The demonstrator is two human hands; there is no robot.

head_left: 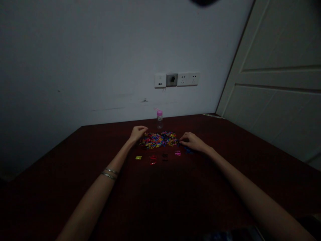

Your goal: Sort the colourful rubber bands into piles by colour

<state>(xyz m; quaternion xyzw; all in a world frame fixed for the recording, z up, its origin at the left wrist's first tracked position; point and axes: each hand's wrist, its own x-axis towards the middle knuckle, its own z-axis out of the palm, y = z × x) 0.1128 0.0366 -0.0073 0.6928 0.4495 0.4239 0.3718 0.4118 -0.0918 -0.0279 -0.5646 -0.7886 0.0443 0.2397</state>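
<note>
Head view: my left hand point(137, 133) and right hand point(193, 141) are flanking coloured pieces point(155, 140); their grip I can't tell. A far wall point(95, 70) is backing the dark-red table point(160, 194).

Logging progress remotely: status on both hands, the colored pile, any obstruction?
Left hand at pile, left edge; right hand, right edge. Single-color groups nearer camera. Bottle behind pile, seemingly not blocking.

The small pieces point(153, 140) and bottle point(159, 118) look plastic, the bangles point(108, 175) shiny metal, the table point(155, 194) smooth wood.
</note>
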